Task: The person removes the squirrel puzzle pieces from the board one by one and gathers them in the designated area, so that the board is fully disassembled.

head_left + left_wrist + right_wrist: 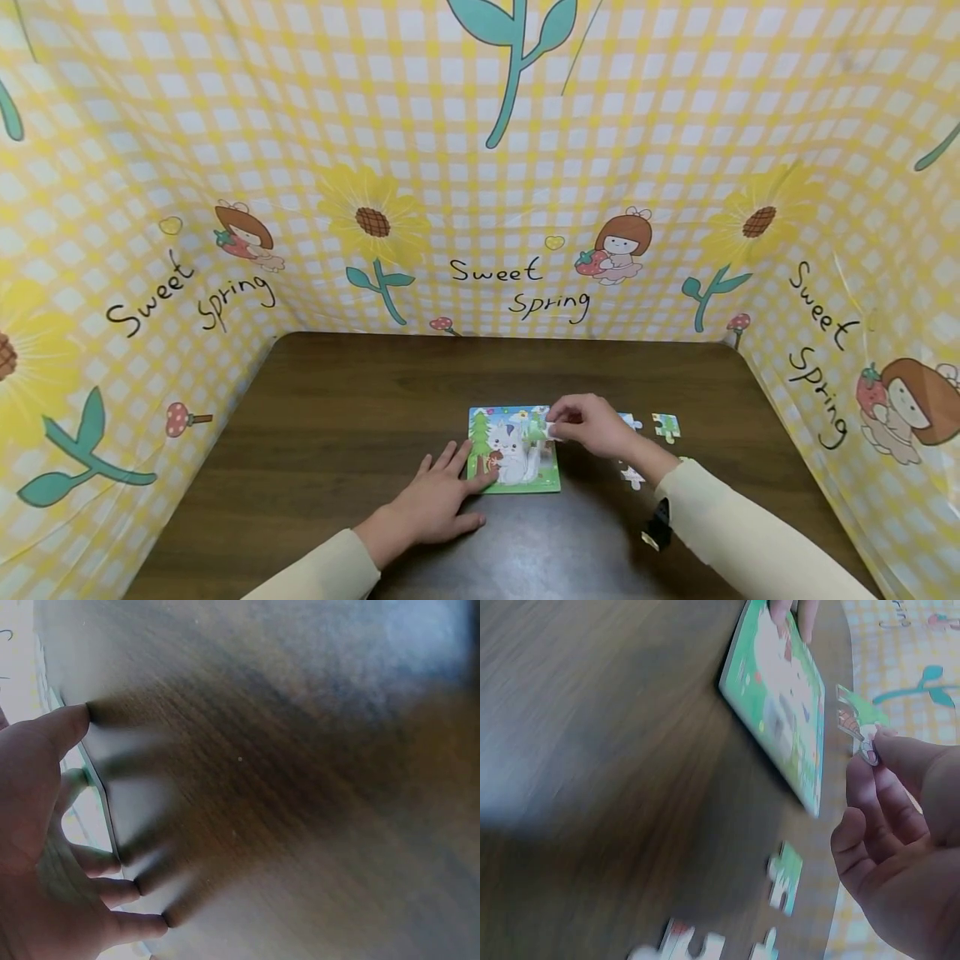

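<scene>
A picture puzzle board (517, 481) with a white squirrel-like animal, a green tree and grass lies flat on the table. My left hand (429, 502) is spread palm down at its left side, one finger reaching onto the picture and the thumb on the wood. Over the board's upper right corner, my right hand (594, 423) pinches a jigsaw piece (861, 714) between thumb and fingertips. Green and brown print shows on that piece in the right wrist view, where it is raised and tilted. The right fingers partly cover the corner beneath.
Several loose jigsaw pieces lie right of the board, among them a green one (666, 426) and a pale one (632, 476); the right forearm hides part of this area. Yellow checked cloth (480, 192) walls in the dark wooden table (360, 383) at the back and sides.
</scene>
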Demonstrator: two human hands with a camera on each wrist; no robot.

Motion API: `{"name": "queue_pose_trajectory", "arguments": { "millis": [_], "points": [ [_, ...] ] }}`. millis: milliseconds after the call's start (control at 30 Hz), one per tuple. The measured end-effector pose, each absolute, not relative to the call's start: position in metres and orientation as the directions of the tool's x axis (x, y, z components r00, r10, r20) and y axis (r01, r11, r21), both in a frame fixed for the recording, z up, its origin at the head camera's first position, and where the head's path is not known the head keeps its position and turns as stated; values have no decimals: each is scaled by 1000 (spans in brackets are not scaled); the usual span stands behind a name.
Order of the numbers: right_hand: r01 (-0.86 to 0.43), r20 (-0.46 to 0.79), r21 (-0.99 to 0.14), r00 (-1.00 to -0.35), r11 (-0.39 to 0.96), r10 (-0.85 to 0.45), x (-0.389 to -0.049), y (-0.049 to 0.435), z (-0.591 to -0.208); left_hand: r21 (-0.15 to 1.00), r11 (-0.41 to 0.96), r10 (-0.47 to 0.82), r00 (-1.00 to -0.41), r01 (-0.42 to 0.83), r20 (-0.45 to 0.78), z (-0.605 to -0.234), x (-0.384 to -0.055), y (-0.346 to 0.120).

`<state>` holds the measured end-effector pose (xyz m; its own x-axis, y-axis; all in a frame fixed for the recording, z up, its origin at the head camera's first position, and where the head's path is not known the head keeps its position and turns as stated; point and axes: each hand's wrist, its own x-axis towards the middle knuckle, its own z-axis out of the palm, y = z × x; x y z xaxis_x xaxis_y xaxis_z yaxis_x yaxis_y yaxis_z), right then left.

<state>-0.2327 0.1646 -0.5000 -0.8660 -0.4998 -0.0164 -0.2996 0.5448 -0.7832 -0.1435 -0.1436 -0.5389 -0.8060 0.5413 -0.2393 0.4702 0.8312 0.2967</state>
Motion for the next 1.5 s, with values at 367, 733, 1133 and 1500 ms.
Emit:
{"name": "queue_pose_trajectory", "arguments": {
  "millis": [367,733,1133,1500],
  "points": [
    [-281,-59,-769,-863,574,-502,-222,219,-503,307,822,551,-805,479,-221,-537,-142,-144],
    [-344,-57,-728,-831,593,-553,-215,235,-517,306,824,549,-806,477,-222,-538,-142,-145],
    [-413,-12,-562,-863,717,-506,-217,225,-530,314,824,546,-808,472,-221,-538,-142,-145],
    [-393,-40,-490,-881,778,-471,-215,215,-525,316,827,541,-810,464,-226,-537,-142,-144]
  ]
}}
